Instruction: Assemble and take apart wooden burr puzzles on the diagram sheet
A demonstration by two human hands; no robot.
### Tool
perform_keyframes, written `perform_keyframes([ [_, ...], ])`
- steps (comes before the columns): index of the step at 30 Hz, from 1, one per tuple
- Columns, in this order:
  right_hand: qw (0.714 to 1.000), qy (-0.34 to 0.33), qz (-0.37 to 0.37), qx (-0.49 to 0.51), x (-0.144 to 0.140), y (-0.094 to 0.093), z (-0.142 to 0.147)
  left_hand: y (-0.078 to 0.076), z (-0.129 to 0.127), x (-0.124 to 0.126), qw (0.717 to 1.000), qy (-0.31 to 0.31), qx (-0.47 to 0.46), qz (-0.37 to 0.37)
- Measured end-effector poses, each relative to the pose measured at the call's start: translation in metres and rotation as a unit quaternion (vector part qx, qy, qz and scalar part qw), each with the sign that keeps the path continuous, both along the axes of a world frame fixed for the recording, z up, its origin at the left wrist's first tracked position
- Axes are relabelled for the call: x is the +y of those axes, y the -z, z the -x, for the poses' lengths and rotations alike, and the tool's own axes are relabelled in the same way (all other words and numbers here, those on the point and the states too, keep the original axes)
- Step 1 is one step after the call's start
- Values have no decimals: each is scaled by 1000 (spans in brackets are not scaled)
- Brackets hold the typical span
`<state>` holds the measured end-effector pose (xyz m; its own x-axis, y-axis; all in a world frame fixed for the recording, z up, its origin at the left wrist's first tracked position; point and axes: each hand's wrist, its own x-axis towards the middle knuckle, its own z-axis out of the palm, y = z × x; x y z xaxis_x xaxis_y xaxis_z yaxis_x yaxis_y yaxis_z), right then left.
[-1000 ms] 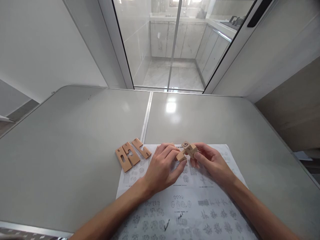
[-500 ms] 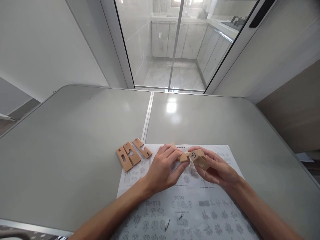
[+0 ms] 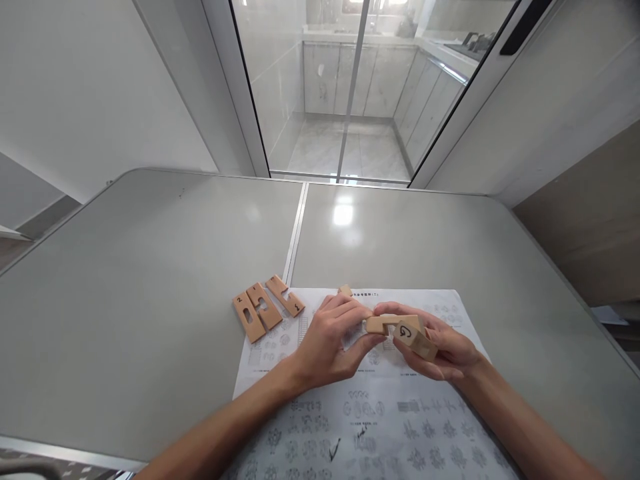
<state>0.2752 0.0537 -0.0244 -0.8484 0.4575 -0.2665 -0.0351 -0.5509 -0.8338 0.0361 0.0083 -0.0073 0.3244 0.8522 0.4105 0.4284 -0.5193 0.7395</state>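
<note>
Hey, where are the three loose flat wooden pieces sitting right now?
The three flat wooden pieces lie side by side on the grey table, at the printed sheet's far left corner, left of the left hand.

Both forearms are reaching forward over the printed sheet (image 3: 380, 413). The left hand (image 3: 333, 340) is pinching with curled fingers, and the right hand (image 3: 440, 347) is cupping palm-up just beside it, fingertips meeting above the sheet.
</note>
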Motion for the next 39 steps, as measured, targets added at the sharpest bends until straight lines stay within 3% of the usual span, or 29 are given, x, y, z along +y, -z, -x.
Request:
perform_keyframes([
  [4, 998, 37, -53, -16, 1, 1, 2, -2, 1, 1, 1000, -12, -14, 2],
  [8, 993, 63, -96, 22, -1, 1, 8, -6, 3, 3, 996, -81, -27, 9],
  [11, 982, 146, -117, 11, -2, -1, 13, -6, 5, 4, 992, -124, -22, -3],
  [15, 928, 320, -158, -103, -1, -6, 17, -5, 9, 8, 982, -175, 39, -66],
  [18, 886, 366, -218, -186, -3, -10, 21, -2, 14, 12, 965, -205, 94, -133],
  [22, 821, 361, -355, -264, -9, -9, 30, -2, 21, 16, 942, -228, 154, -195],
  [26, 766, 333, -467, -290, -14, -2, 35, -1, 23, 17, 931, -229, 192, -209],
  [35, 715, 259, -576, -302, -13, 8, 33, 8, 23, 13, 950, -164, 218, -151],
  [39, 706, 238, -594, -303, -13, 7, 34, 10, 22, 12, 953, -140, 232, -135],
])
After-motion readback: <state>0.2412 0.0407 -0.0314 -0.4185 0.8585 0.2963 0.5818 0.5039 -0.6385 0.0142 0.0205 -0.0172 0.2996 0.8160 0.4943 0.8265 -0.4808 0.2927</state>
